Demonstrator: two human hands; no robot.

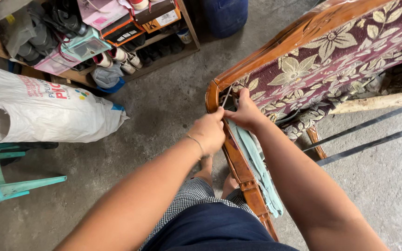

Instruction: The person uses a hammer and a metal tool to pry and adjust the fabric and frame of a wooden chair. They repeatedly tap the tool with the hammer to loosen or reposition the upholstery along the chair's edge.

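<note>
A wooden chair [238, 165] lies tipped over in front of me, its maroon upholstery with cream leaf pattern [331, 60] facing up at the right. My left hand [209, 132] is closed around a thin dark tool [227, 95] at the curved corner of the wooden frame [211, 95]. My right hand [245, 111] presses on the fabric edge beside that corner, fingers curled against the tool. A pale green cloth [257, 162] hangs along the frame under my right forearm.
A full white sack [43, 109] lies at the left on the concrete floor [164, 116]. Behind it a wooden shelf [159, 58] holds shoes and boxes. A teal plastic chair [1, 179] stands at the far left. Two black straps [364, 137] and a wooden pole [382, 102] run at the right.
</note>
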